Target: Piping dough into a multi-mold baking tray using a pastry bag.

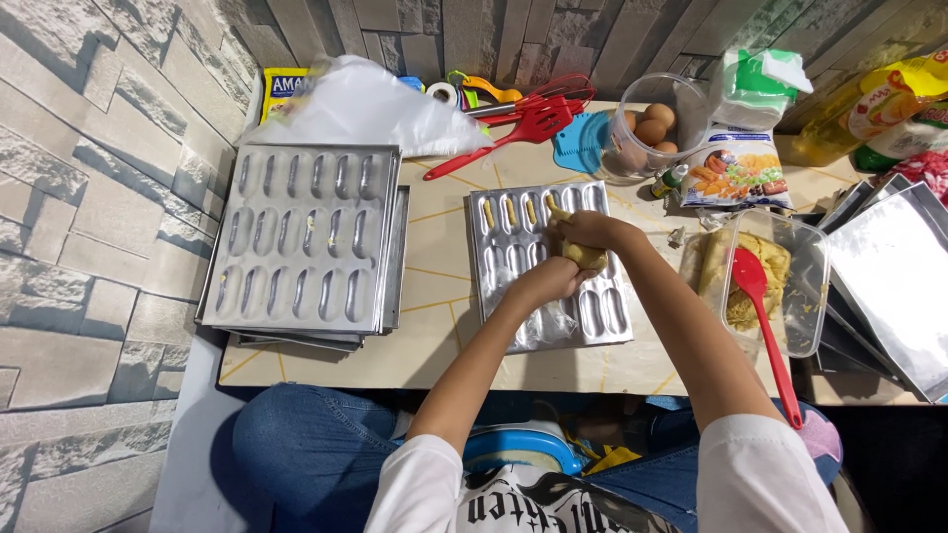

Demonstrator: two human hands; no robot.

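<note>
A silver baking mould (607,314) with rows of oblong hollows lies on the low table in front of me. Three hollows in its top row hold strips of yellow batter (510,210). My left hand (549,279) and my right hand (585,232) are both closed around a clear piping bag of yellow batter (583,256) held over the mould's upper middle. The bag's tip points at the top row, next to the filled hollows. The bag's loose plastic tail (553,323) trails over the mould under my left wrist.
A stack of unfilled moulds (301,237) sits at left. A clear tub of batter (805,286) with a red spatula (765,326) stands at right, beside more metal trays (894,276). Eggs in a jug (647,128), red utensils (523,128) and packets line the back.
</note>
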